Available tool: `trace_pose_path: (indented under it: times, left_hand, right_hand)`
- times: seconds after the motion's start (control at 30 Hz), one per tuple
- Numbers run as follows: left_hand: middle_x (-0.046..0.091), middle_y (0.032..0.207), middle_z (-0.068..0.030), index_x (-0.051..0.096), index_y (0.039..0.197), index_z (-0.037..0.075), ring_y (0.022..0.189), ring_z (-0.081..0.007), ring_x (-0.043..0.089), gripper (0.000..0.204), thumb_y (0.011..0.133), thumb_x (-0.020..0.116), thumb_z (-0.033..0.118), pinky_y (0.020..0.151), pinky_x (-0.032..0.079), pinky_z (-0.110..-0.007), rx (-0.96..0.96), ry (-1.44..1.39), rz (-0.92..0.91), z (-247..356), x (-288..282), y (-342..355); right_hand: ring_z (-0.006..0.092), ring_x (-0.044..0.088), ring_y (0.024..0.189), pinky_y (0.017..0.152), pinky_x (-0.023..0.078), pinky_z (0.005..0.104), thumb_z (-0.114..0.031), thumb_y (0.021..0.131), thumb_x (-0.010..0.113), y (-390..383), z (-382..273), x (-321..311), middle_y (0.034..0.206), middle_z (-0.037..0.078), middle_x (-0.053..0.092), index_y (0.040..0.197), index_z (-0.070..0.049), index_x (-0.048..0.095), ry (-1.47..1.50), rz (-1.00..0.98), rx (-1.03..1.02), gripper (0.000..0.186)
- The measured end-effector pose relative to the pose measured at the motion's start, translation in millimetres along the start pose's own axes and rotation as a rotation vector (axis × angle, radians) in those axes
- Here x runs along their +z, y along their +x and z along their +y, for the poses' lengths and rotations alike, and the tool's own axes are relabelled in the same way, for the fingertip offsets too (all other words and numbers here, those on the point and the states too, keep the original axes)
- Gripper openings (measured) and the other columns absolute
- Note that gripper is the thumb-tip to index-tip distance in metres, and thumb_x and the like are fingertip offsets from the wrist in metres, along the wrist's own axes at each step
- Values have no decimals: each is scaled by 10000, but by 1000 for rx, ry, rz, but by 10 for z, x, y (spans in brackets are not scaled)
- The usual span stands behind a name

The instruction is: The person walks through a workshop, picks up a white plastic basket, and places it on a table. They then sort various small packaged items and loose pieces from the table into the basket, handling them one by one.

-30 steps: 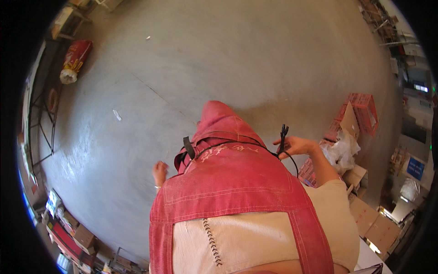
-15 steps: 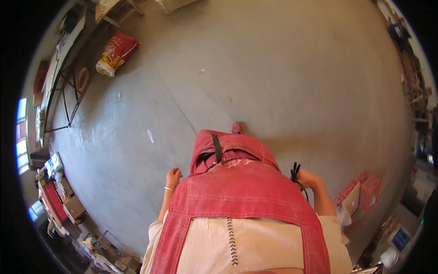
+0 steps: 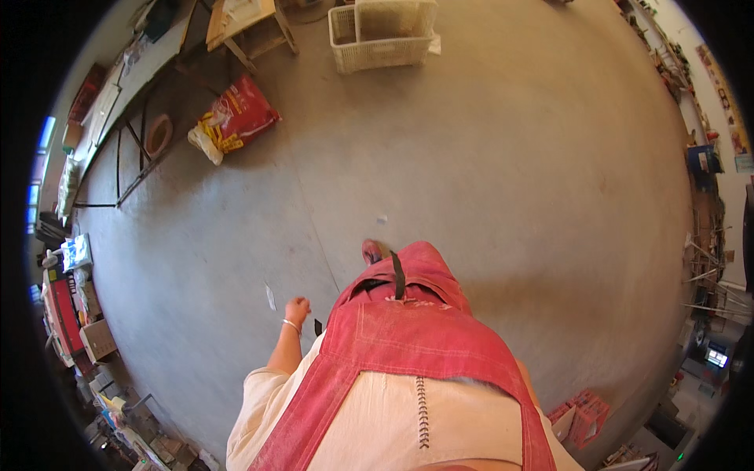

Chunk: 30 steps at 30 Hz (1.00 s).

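My left hand (image 3: 297, 309) hangs over the floor to the left of my red apron (image 3: 424, 334). A light band circles its wrist. The fingers are curled in, and nothing shows in them. A small black strap end (image 3: 318, 326) sticks out at the apron's edge close by. A sliver of my right arm (image 3: 525, 381) shows beside the apron; the right hand itself is hidden. One reddish-brown shoe (image 3: 371, 251) is out in front on the grey floor (image 3: 487, 157).
A red-and-yellow sack (image 3: 239, 116) lies front left by a long table (image 3: 141, 74) and a wooden stool (image 3: 239, 22). A white plastic crate (image 3: 382, 51) stands ahead. To the right rear is a red crate (image 3: 589, 418). Boxes (image 3: 98, 340) line the left side.
I have moved forward; the sack sits closer and the white crate has come fully into view. The right hand, earlier visible with black cable-like strands, is now hidden. The left arm has swung forward.
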State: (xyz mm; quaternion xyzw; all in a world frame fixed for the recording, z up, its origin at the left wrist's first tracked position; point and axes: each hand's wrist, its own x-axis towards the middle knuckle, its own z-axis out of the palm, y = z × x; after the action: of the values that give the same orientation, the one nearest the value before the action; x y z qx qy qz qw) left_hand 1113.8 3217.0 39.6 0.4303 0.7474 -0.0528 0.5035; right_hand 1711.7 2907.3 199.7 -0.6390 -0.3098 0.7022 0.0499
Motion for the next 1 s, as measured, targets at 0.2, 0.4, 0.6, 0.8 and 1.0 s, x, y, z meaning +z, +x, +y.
trace_pose_path:
  times: [0.2, 0.4, 0.6, 0.8, 1.0]
  left_hand:
    - [705, 955, -126, 622, 1187, -80, 810, -195, 687, 372, 921, 629, 179, 748, 567, -338, 234, -437, 194, 2603, -1007, 1187]
    - [692, 874, -96, 640, 1165, -51, 786, -177, 671, 341, 919, 630, 185, 684, 529, -307, 233, -410, 260, 3289, -1269, 2183]
    - [712, 837, -137, 701, 1047, -44, 717, -185, 662, 296, 874, 645, 190, 664, 537, -342, 5, -65, 112, 4210, -1259, 1772]
    - [716, 881, -122, 687, 1080, -28, 774, -184, 676, 305, 894, 645, 210, 669, 525, -328, -189, -152, 95, 4156, -1136, 2410]
    - [720, 924, -106, 672, 1114, -12, 830, -183, 690, 314, 915, 645, 230, 674, 512, -313, -179, -594, 308, 5274, -2040, 3224]
  right_hand:
    - [225, 654, 791, 707, 524, 383, -380, 789, 771, 838, -870, -974, 876, 112, 739, 966, -19, 739, -52, -23, 114, 404]
    - [306, 698, 964, 814, 562, 400, -322, 747, 804, 1862, -2790, -3375, 1053, 130, 742, 1019, -93, 765, -962, -82, 350, 358]
    - [397, 622, 1070, 896, 525, 485, -246, 849, 686, 3426, -5650, -5258, 1145, 209, 644, 1100, -28, 610, -996, 613, -66, 341]
    - [322, 664, 977, 832, 542, 432, -246, 869, 701, 5052, -8209, -5522, 1086, 172, 672, 1175, -31, 611, -616, 528, -621, 385]
    - [253, 694, 921, 797, 560, 395, -296, 931, 682, 6167, -9317, -5779, 1074, 139, 704, 1220, -17, 602, -74, 55, -273, 410]
